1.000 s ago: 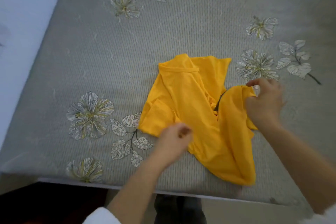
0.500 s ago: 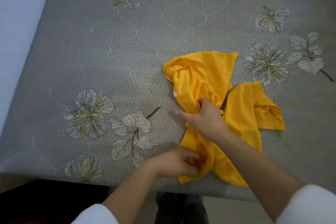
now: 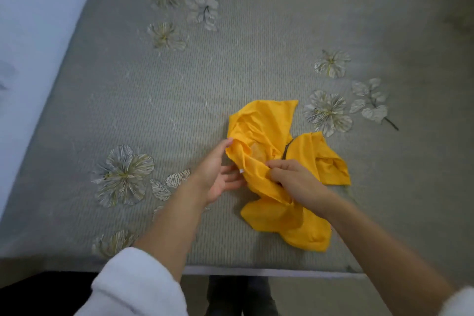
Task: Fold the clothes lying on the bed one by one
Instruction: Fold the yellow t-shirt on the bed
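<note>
Yellow garment (image 3: pixel 266 123) mid-frame needs spreading flat: right hand (image 3: pixel 295 182) pinches a fold, left hand (image 3: pixel 218 174), fingers relaxed, touches its edge.

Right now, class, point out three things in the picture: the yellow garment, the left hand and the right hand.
yellow garment (image 3: pixel 268 120), head view, its flat upper panel.
left hand (image 3: pixel 217 174), head view, the palm.
right hand (image 3: pixel 297 182), head view, the back of the hand.
</note>
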Tool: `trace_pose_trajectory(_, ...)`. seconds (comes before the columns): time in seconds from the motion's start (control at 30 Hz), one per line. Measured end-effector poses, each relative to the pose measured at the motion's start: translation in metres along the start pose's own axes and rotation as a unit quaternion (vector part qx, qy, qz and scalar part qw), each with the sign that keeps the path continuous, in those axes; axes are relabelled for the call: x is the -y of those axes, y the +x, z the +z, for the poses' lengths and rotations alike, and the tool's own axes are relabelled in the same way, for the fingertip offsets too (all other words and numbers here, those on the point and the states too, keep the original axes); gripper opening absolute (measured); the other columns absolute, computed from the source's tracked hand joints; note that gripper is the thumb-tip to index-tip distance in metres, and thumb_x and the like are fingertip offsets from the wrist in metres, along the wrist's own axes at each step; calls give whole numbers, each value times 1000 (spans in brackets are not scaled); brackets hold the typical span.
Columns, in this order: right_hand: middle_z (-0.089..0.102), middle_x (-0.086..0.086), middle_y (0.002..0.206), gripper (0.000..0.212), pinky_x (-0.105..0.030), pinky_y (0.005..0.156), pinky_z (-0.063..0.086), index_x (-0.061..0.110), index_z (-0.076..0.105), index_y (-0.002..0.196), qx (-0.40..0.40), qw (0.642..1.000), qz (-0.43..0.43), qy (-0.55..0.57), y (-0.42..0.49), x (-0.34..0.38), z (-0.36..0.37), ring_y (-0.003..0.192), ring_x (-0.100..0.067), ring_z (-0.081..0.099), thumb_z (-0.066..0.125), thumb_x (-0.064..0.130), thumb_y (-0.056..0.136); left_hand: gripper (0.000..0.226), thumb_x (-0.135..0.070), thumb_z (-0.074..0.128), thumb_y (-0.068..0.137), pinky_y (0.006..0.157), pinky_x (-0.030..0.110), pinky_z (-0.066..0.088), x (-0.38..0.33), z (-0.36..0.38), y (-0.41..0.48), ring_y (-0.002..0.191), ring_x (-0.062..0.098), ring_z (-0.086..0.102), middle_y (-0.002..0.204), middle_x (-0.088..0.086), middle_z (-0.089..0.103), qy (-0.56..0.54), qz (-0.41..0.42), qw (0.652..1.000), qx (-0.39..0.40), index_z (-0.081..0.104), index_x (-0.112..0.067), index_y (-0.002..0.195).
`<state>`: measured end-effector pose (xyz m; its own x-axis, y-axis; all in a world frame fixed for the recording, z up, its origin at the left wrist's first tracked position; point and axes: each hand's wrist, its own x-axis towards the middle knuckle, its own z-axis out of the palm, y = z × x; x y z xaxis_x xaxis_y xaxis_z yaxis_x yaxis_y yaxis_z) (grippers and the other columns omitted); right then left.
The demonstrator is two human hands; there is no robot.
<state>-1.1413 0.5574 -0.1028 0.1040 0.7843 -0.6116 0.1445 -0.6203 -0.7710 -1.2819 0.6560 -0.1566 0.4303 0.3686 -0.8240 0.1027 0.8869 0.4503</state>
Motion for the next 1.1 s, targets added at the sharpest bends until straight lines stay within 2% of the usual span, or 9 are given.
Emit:
trace_pose_trajectory(0.1, 37, 2, 59, 32, -25, 53, 27, 10, 51, 60, 19, 999, 1, -42, -44, 36, -7, 52, -4, 33, 51, 8, 92, 22, -29, 49, 95, 52, 25, 50, -3, 33, -26, 46, 15, 56, 76, 10, 57, -46, -40, 998, -11, 58, -11, 87)
trace_pose_trajectory(0.3, 51, -2, 72, 40, -28, 61, 37, 5, 60, 85, 57, 982, 11, -182, -138, 100, -46, 65, -13, 50, 81, 36, 73, 14, -18, 45, 98, 93, 41, 43, -11, 74, -79, 91, 31, 55, 95, 15, 56, -138, -69, 988, -20, 54, -7, 97)
trace_pose_trajectory(0.43, 66, -3, 99, 39, -33, 72, 53, 21, 62, 105, 47, 964, 13, -260, -191, 130, -79, 88, -19, 64, 82, 27, 72, 18, -14, 48, 98, 51, 31, 54, -30, 105, -111, 67, 23, 59, 74, 12, 62, -156, -53, 986, -28, 56, -4, 85)
trace_pose_trajectory(0.47, 65, 0, 97, 35, -31, 68, 53, 26, 62, 100, 39, 960, 10, -276, -202, 134, -87, 87, -18, 63, 81, 23, 72, 13, -11, 48, 98, 56, 31, 54, -35, 112, -119, 66, 22, 61, 80, 13, 65, -150, -43, 987, -41, 59, -5, 94)
trace_pose_trajectory(0.57, 58, 7, 90, 33, -24, 61, 44, 31, 54, 92, 0, 942, 14, -336, -226, 140, -114, 82, -15, 58, 75, 15, 73, 33, -4, 46, 97, 79, 40, 49, -49, 131, -137, 110, 28, 60, 127, 16, 57, -139, 9, 987, -85, 52, -4, 130)
trace_pose_trajectory(0.73, 55, 7, 85, 25, -30, 59, 44, 25, 56, 100, -149, 908, -6, -392, -250, 133, -170, 77, -15, 56, 66, 19, 78, 66, 2, 39, 96, 68, 41, 54, -83, 169, -166, 104, 34, 53, 141, 19, 37, -23, 198, 972, -123, 11, -20, 151)
trace_pose_trajectory(0.93, 54, -4, 68, 11, -32, 53, 36, 20, 54, 67, -270, 888, -111, -356, -274, 124, -256, 64, -21, 52, 55, 15, 77, 36, 6, 37, 89, 67, 32, 51, -117, 223, -213, 84, 19, 55, 91, 11, 52, 4, 258, 965, 42, 55, 1, 120)
trace_pose_trajectory(1.03, 50, -7, 64, 17, -36, 56, 35, 4, 51, 68, -336, 868, -175, -321, -276, 115, -309, 61, -21, 48, 51, 13, 81, 39, 8, 42, 80, 72, 30, 56, -124, 252, -217, 91, 18, 56, 97, 10, 54, 49, 321, 944, 62, 59, -4, 113)
trace_pose_trajectory(1.1, 42, -5, 60, 22, -34, 55, 28, 6, 46, 64, -342, 880, -207, -256, -276, 107, -344, 57, -18, 40, 50, 9, 85, 50, 10, 49, 79, 77, 31, 55, -123, 272, -216, 104, 23, 56, 114, 9, 56, 214, 388, 896, -11, 56, -6, 126)
